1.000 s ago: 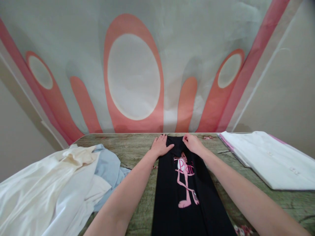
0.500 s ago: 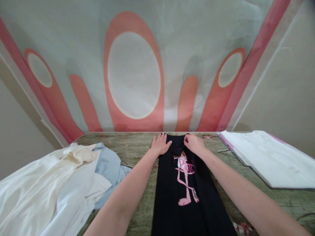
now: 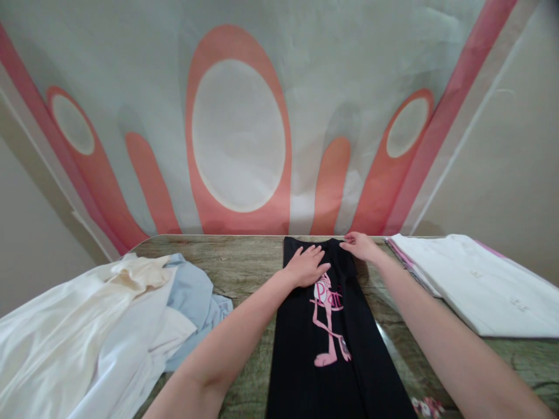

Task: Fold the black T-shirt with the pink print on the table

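A black T-shirt (image 3: 301, 349) with a pink cartoon figure and lettering lies lengthwise on the table, its sides folded inward into a narrow strip. My left hand (image 3: 307, 266) rests flat near the collar, fingers spread, just above the print. At the shirt's upper right edge is my right hand (image 3: 361, 247), its fingers stretched toward the fabric and slightly apart. Whether those fingertips touch the cloth is hard to make out. The shirt's lower end runs out of view at the bottom.
A loose heap of cream, white and light blue clothes (image 3: 78, 326) covers the left of the wood-patterned table (image 3: 244, 256). On the right lies a stack of folded garments (image 3: 484, 285), white on top. Behind the table's far edge rises a wall with a printed backdrop (image 3: 238, 134).
My left hand has moved right, from the collar's left corner onto the shirt's upper middle. My right hand has let go of the fabric at the collar and shifted right to the edge.
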The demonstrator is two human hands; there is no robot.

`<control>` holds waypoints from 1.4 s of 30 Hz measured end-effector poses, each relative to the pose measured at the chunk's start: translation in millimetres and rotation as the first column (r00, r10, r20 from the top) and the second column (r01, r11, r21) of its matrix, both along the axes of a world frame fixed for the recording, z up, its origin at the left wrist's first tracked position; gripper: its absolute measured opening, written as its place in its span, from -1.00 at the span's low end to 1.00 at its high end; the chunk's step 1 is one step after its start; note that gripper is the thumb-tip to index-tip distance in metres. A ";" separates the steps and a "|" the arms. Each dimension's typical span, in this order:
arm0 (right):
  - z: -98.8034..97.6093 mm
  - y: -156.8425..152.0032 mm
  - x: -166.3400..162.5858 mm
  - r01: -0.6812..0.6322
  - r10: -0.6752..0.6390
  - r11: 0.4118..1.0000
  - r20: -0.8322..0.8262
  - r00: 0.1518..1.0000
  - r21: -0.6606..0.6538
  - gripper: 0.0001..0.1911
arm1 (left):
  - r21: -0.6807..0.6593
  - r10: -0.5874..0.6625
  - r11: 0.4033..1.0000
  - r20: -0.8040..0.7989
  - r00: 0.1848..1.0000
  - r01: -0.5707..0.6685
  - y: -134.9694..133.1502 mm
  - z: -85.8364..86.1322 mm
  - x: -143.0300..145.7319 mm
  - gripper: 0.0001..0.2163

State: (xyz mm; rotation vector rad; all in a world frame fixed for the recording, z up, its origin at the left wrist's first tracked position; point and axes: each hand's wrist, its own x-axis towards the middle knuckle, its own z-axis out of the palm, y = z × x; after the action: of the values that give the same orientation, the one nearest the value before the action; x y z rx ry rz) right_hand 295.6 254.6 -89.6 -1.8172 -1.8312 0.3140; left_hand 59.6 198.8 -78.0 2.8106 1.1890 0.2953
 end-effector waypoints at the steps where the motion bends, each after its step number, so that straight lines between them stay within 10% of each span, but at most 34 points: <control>1: -2.1 0.0 -0.6 0.001 -0.001 1.000 -0.001 1.000 0.000 -0.63 | -0.022 -0.017 1.000 -0.012 1.000 0.017 -2.0 -0.4 0.5 -0.45; 13: 23.6 -12.3 2.0 -0.043 0.026 0.998 -0.272 0.962 -0.056 -0.81 | -0.039 -0.029 0.999 -0.069 0.997 0.026 -5.3 -4.9 0.5 -0.34; 20: 31.1 -18.0 -24.2 -0.099 0.002 0.992 -0.780 0.625 -0.077 -0.88 | -0.006 -0.029 1.000 -0.056 0.998 0.029 -4.3 -7.6 0.7 -0.31; 29: 21.6 -23.5 -54.2 -0.387 0.097 0.921 -0.928 0.360 -0.054 -0.89 | 0.035 -0.059 0.998 0.004 0.998 0.059 2.8 -6.3 -0.9 -0.67; 42: -7.9 -3.6 -31.4 -0.183 0.151 0.983 -0.585 0.797 0.005 -0.85 | -0.147 0.280 0.959 0.599 0.750 -0.240 23.9 -13.7 -7.9 -0.81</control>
State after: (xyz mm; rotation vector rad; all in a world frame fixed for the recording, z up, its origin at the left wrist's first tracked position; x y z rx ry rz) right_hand 264.2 251.0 -97.5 -1.3691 -1.5372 0.8911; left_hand 51.8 222.7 -91.6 2.1817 1.3608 1.0793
